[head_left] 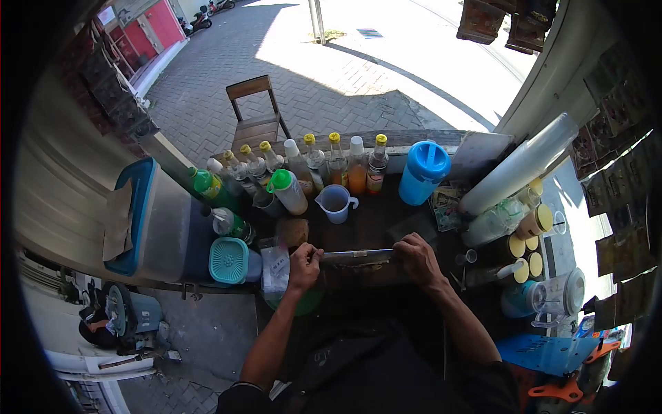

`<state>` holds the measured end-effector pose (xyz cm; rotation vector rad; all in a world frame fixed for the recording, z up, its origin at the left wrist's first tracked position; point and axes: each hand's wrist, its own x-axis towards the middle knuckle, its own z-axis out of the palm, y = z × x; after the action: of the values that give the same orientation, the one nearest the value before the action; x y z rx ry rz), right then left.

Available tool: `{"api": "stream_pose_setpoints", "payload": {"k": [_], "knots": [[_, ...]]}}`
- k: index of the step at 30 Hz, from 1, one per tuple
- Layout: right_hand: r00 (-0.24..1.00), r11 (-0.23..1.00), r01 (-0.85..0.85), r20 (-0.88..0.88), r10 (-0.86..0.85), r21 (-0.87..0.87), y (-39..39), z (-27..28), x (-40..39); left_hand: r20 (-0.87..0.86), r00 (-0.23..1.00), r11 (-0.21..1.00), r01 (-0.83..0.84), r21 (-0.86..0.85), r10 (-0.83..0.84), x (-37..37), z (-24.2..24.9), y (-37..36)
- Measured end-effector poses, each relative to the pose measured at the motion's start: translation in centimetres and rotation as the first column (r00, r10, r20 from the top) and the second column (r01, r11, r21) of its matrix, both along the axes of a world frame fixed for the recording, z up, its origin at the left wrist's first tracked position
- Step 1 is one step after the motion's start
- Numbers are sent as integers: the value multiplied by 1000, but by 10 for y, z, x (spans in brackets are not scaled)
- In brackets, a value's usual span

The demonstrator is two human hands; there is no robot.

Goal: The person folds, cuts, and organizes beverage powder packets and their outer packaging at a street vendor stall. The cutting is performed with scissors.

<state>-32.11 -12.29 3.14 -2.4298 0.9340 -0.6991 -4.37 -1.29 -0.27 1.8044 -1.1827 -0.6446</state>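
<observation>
My left hand is closed, with thumb and fingers pinched at the left end of a flat strip with a pale straight edge. At its right end, the curled fingers of my right hand grip the same strip. What kind of thing it is, I cannot make out. Beyond it on the dark counter stands a clear measuring jug with a handle. Left of my left hand lie a clear plastic packet and a turquoise basket. Two small clear cups are right of my right hand.
Several yellow-capped bottles line the back, beside a blue pitcher. A large bin with a blue lid stands left. At right are a plastic roll, yellow-lidded jars and a blender jug. Sachets hang above.
</observation>
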Motion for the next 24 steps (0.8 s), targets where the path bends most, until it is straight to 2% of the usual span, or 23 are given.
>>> {"api": "stream_pose_setpoints", "payload": {"k": [4, 7, 9, 10, 12, 13, 15, 16, 17, 19, 21, 23, 24], "knots": [[1000, 1000, 7, -14, -7, 24, 0, 11, 0, -93, 994, 998, 54, -23, -56, 5, 1, -1], [995, 997, 61, 76, -64, 44, -2, 16, -4, -138, 989, 997, 50, -56, -57, 10, 6, -2], [997, 995, 46, 52, -50, 85, -5, 15, -7, -215, 976, 998, 45, 40, -36, 12, 13, -2], [997, 995, 46, 55, -51, 83, -6, 12, -7, -220, 975, 999, 44, 17, -39, 13, 11, -3], [983, 958, 65, 148, -109, 279, -9, 1, -5, -207, 977, 998, 42, -50, -51, 11, 6, -9], [982, 959, 63, 153, -108, 276, -9, -3, -3, -197, 979, 993, 38, -114, -60, 12, 3, -12], [965, 921, 102, 189, -183, 375, -10, -11, 4, -202, 978, 993, 23, -120, -47, 15, -12, -17], [964, 923, 97, 196, -180, 372, -11, -17, 6, -212, 977, 993, 10, -120, -36, 17, -18, -18], [952, 904, 98, 224, -207, 415, -14, -24, 8, -208, 978, 992, 5, -124, -31, 20, -23, -19], [940, 886, 91, 253, -227, 455, -19, -32, 14, -158, 987, 999, -29, -22, 25, 15, -17, -22], [922, 901, 175, 254, -291, 398, -24, -36, 21, -118, 991, 996, -74, -44, 68, 14, -15, -29], [912, 892, 171, 277, -304, 418, -32, -36, 32, 36, 995, 976, -86, -202, 95, 18, -18, -40], [899, 881, 171, 297, -323, 441, -36, -36, 37, 35, 995, 975, -87, -205, 96, 21, -22, -44]]}}
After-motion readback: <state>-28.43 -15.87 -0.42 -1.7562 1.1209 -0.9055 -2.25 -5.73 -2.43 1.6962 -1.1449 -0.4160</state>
